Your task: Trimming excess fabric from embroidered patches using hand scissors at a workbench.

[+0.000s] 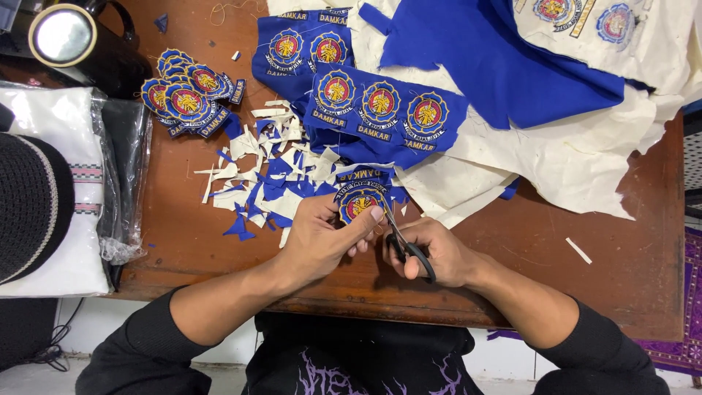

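Ahead of my hands: fabric scraps (270,175) crowd the table (621,256).
Right: bare wood (one white sliver (578,250)).

Stitched cloth, matt fabric and worn wood

The embroidered patch (358,202) is thick blue cloth with slightly shiny raised thread; the scissors (406,246) have smooth black plastic handles and thin metal blades. The blue fabric (482,58) looks soft and matt, its cream backing (578,161) papery and creased. The table (621,241) is scuffed brown wood. A clear plastic bag (128,146) gleams glossy.
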